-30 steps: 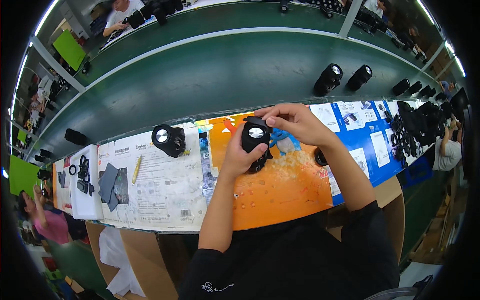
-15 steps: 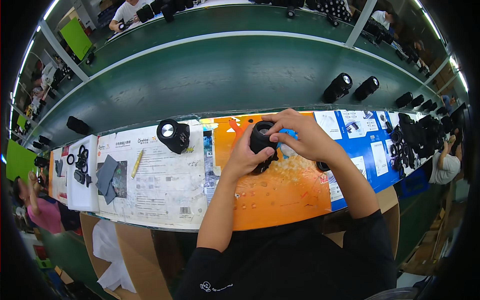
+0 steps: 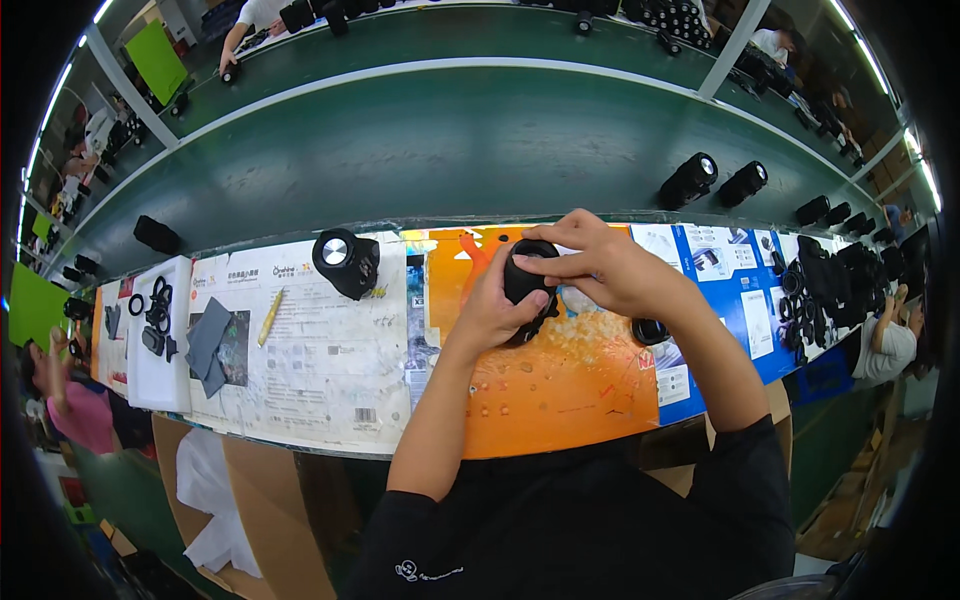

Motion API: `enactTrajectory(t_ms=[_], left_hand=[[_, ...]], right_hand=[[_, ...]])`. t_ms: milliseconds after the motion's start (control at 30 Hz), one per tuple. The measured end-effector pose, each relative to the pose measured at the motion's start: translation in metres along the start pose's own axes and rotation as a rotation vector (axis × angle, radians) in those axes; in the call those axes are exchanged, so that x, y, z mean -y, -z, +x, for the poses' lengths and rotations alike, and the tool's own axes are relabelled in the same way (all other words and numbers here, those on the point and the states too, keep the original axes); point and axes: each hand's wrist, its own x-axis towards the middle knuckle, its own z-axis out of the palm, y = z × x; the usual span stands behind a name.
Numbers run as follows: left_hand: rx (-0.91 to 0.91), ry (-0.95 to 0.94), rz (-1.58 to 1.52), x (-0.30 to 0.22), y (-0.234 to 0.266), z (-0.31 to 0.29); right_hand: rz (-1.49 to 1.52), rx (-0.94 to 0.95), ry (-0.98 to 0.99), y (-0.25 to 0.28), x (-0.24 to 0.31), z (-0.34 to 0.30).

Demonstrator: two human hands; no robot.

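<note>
A black cylindrical speaker (image 3: 524,286) stands on the orange sheet in front of me, its round end facing up. My left hand (image 3: 493,308) is closed around its left and near side, thumb across the front. From the right, my right hand (image 3: 603,266) grips the upper end, fingers lying over the round face and far rim. Those fingers hide most of the end face. To the left, a second black speaker (image 3: 346,264) with a silver disc on its end rests on the white sheet. A small round black part (image 3: 649,331) sits beneath my right forearm.
A white foam tray (image 3: 175,370) holds black rings and small parts; grey cloths (image 3: 208,347) and a yellow pen (image 3: 271,318) lie beside it. Beyond the bench runs a green conveyor (image 3: 420,150) carrying speakers (image 3: 690,181). Black parts (image 3: 795,310) crowd the right end. Other people work around.
My right fingers have shifted over the speaker's end, covering the silver disc that showed before. My left hand keeps its hold. Across the conveyor, a person's hand has reached out with a black item.
</note>
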Motion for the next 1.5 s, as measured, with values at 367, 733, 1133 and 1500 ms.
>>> enactTrajectory(t_ms=[367,733,1133,1500], left_hand=[[-0.034,-0.036,0.246,-0.02,-0.01,-0.002],[0.028,-0.024,0.162,0.004,-0.009,0.002],[-0.291,0.051,-0.689,0.019,0.03,0.012],[-0.13,0.06,-0.672,0.011,0.032,0.01]], right_hand=[[0.013,0.007,0.019,0.017,0.003,0.004],[0.198,0.123,-0.274,-0.053,-0.013,0.071],[0.913,-0.436,-0.433,-0.151,-0.019,0.003],[1.132,-0.632,-0.427,-0.181,-0.006,-0.026]])
